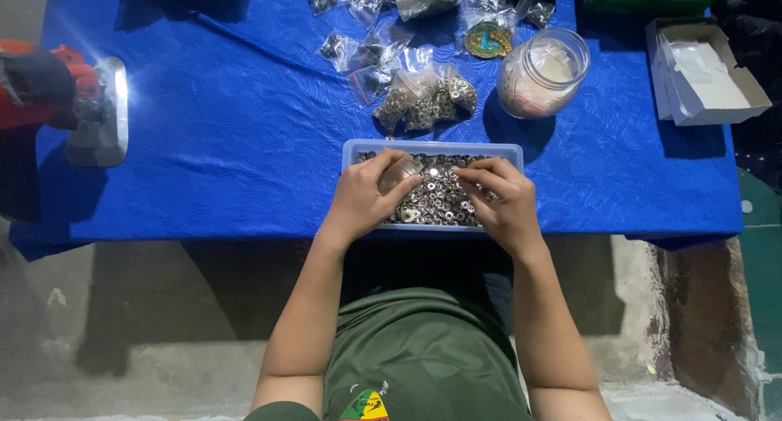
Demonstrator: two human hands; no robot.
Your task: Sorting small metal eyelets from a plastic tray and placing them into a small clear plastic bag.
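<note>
Washers [440, 199] under both hands, bag [399, 175] in left hand [364, 201]

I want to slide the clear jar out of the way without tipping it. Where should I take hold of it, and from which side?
Probably around the jar's body just under the open rim, coming from the right, where bare blue tablecloth leaves room. It stands upright, open-mouthed and partly filled, so a side grip keeps it level. The filled plastic bags crowd its left, and the white box lies farther right.
</note>
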